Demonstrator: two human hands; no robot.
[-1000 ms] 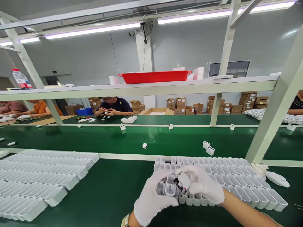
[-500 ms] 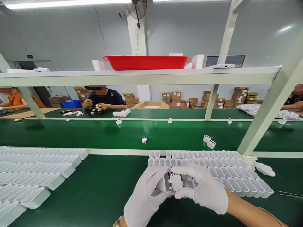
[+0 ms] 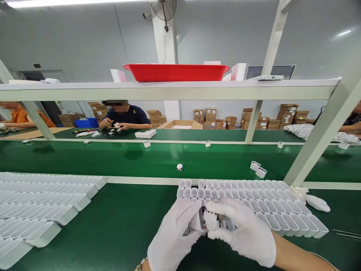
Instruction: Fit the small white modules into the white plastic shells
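Observation:
My left hand [image 3: 173,237], in a white glove, is closed around a small white plastic housing [image 3: 195,223]. Facing its open end is a small white knobbly part [image 3: 211,221] with a dark circuit-board edge, pinched between the thumb and fingers of my gloved right hand [image 3: 244,233]. The two pieces meet or nearly meet; whether they touch I cannot tell. Just behind my hands stand rows of white open housings [image 3: 295,222], partly covered by my fingers.
More rows of white housings [image 3: 45,235] fill the left side. Beyond runs a green conveyor belt [image 3: 158,162] carrying a round white part [image 3: 179,166] and white housings [image 3: 261,172]. A shelf [image 3: 175,92] with a red tray [image 3: 176,73] spans above. Tweezers [image 3: 348,234] lie right. Co-workers sit opposite.
Parts on the conveyor belt have shifted to the right. My right fingers have turned slightly around the white part, while my left hand keeps its hold on the housing.

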